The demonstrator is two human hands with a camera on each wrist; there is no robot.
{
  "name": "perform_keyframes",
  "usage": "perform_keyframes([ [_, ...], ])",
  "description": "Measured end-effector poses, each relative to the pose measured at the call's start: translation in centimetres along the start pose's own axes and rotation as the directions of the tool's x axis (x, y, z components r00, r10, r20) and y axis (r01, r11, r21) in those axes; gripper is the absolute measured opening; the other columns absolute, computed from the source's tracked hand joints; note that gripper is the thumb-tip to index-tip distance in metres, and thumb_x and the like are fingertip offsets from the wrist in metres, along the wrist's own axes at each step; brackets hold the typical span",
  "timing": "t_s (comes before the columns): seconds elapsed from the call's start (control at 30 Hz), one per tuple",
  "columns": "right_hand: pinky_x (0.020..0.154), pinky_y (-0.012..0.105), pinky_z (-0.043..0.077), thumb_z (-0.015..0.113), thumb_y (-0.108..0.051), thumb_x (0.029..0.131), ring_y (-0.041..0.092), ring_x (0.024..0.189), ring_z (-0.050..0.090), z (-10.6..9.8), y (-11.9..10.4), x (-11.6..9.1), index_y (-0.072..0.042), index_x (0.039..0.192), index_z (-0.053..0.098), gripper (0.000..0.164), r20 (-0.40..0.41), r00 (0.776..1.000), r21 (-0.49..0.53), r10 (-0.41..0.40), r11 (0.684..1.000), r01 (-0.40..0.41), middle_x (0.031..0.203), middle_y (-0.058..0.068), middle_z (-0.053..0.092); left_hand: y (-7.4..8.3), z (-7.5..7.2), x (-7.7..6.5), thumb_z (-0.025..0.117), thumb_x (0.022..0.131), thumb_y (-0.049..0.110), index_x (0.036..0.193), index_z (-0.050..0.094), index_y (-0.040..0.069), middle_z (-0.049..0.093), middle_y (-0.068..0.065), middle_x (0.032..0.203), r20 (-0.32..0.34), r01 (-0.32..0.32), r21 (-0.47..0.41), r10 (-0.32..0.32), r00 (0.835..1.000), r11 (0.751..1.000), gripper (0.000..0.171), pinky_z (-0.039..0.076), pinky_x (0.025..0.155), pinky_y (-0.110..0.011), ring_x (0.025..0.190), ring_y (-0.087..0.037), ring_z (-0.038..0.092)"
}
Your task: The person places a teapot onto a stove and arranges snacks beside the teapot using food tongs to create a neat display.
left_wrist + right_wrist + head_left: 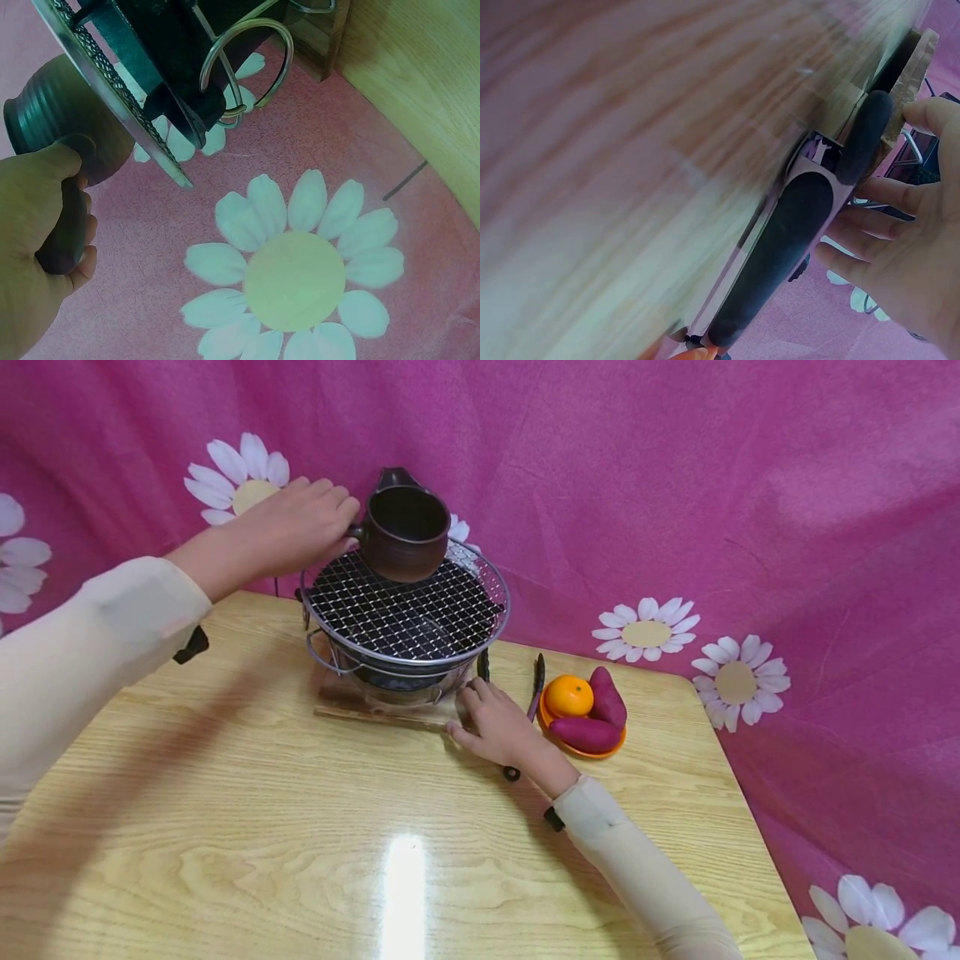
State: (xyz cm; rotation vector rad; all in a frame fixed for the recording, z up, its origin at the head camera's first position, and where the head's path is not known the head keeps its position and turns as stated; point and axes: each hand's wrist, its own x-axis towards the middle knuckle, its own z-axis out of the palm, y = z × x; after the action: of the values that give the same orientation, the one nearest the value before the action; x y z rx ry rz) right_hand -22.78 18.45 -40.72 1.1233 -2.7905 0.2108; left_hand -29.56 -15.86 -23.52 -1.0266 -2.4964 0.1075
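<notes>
My left hand [300, 522] grips the side handle [66, 232] of a dark brown clay pot [408, 558], fingers wrapped around it. The pot is at the far part of a round wire grill [420, 618], its spout facing the back and its mouth up. Under the grill is a black brazier on a wooden base [382, 717]. At that base's right front corner is my right hand [498, 727], fingers loosely extended and thumb right at the wood's edge. Beside it lie black-handled tongs [780, 247], partly hidden under the hand in the head view.
To the right, an orange plate [592, 754] holds a mandarin [570, 696] and two purple sweet potatoes [585, 735]. A pink cloth [712, 510] with white daisies hangs behind the wooden table [300, 852]. A wire ring handle [281, 52] juts from the grill's side.
</notes>
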Motion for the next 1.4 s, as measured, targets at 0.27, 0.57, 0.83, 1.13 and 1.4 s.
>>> perform_keyframes([
  [0.27, 0.081, 0.042, 0.046, 0.061, -0.039, 0.096, 0.025, 0.085, 0.049, -0.02, -0.01, 0.02, -0.005, 0.099, 0.053, 0.034, -0.001, 1.0, 0.001, -0.002, 1.0, 0.002, 0.096, 0.01, 0.049, 0.0, -0.06, 0.1, 0.06, 0.101, 0.018, 0.107, 0.054, -0.012, 0.057, -0.028, 0.096, 0.03, 0.028, 0.004, -0.028, 0.999, 1.0, 0.031, 0.045, 0.076, -0.053, 0.089, -0.043, 0.055],
  [0.57, 0.083, 0.041, 0.046, 0.061, -0.039, 0.096, 0.025, 0.087, 0.05, -0.08, -0.09, -0.1, -0.006, 0.099, 0.053, 0.034, 0.016, 1.0, -0.001, 0.01, 1.0, -0.01, 0.099, 0.01, 0.05, 0.02, 0.21, 0.12, 0.057, 0.102, 0.02, 0.108, 0.053, -0.011, 0.055, -0.026, 0.096, 0.004, 0.032, 0.021, -0.032, 0.999, 0.999, 0.032, 0.043, 0.078, -0.054, 0.09, -0.041, 0.052],
  [0.83, 0.083, 0.041, 0.046, 0.06, -0.039, 0.097, 0.025, 0.087, 0.05, -0.21, -0.28, -0.14, -0.006, 0.101, 0.053, 0.034, 0.024, 0.999, -0.004, 0.022, 1.0, -0.022, 0.099, 0.009, 0.049, 0.15, 0.09, 0.37, 0.056, 0.103, 0.019, 0.108, 0.054, -0.011, 0.056, -0.026, 0.098, -0.005, 0.039, 0.038, -0.039, 0.999, 0.999, 0.031, 0.044, 0.081, -0.057, 0.092, -0.042, 0.052],
  [1.13, 0.085, 0.042, 0.048, 0.059, -0.039, 0.097, 0.025, 0.089, 0.052, -0.13, -0.33, -0.16, -0.005, 0.105, 0.055, 0.035, 0.023, 0.999, -0.014, 0.024, 1.0, -0.024, 0.102, 0.01, 0.051, 0.09, 0.09, 0.29, 0.055, 0.103, 0.02, 0.111, 0.054, -0.012, 0.056, -0.028, 0.101, 0.009, 0.056, 0.042, -0.057, 0.998, 0.998, 0.032, 0.043, 0.085, -0.059, 0.095, -0.044, 0.053],
  [1.4, 0.086, 0.043, 0.049, 0.059, -0.039, 0.098, 0.026, 0.091, 0.053, -0.18, -0.39, -0.15, -0.004, 0.108, 0.055, 0.037, 0.037, 0.999, -0.012, 0.028, 1.0, -0.027, 0.104, 0.011, 0.051, -0.03, 0.31, 0.0, 0.054, 0.104, 0.021, 0.109, 0.053, -0.012, 0.055, -0.028, 0.099, 0.023, 0.07, 0.031, -0.071, 0.997, 0.997, 0.033, 0.043, 0.082, -0.057, 0.092, -0.043, 0.053],
])
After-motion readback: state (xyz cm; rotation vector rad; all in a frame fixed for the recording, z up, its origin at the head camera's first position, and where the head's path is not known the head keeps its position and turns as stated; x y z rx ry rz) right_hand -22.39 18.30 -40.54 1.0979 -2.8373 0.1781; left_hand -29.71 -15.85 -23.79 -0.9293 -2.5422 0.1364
